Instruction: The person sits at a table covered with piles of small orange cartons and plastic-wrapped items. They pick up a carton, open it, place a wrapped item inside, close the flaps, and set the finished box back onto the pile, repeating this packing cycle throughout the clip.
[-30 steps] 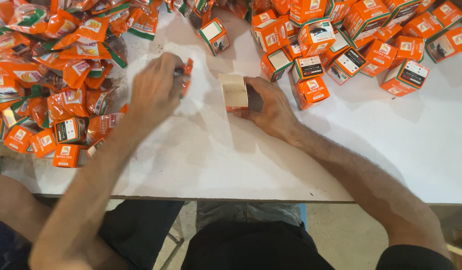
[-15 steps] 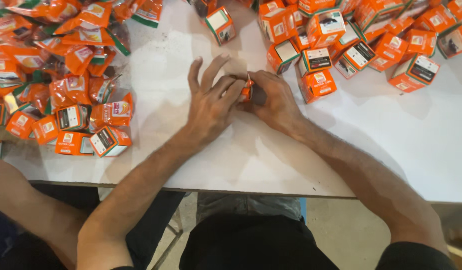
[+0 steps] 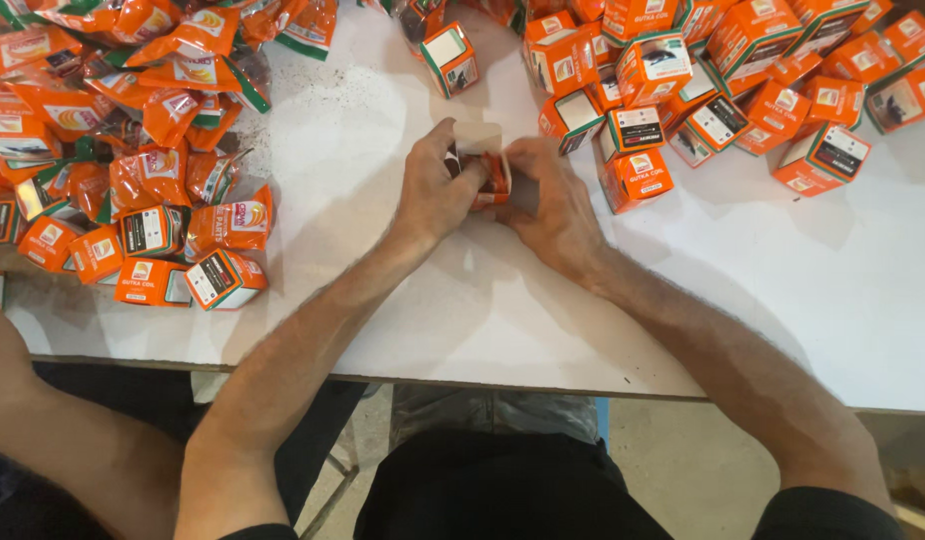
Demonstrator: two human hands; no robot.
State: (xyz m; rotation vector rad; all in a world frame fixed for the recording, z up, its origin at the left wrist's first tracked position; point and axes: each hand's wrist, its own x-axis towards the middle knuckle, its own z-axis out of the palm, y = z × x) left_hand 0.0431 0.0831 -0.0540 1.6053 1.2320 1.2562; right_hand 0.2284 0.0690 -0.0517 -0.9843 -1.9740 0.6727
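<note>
A small orange carton [image 3: 491, 172] sits at the middle of the white table [image 3: 683, 300], its pale flap open at the far side, pinched between both hands. The left hand [image 3: 435, 185] is closed on the carton's left side, fingers curled over its top; the right hand [image 3: 551, 195] is closed on its right side. Just right of the carton and beyond it lies a heap of folded orange boxes [image 3: 723, 80]. Well to the carton's left spreads a pile of orange foil sachets [image 3: 133, 130], with a few more boxes at its near edge.
</note>
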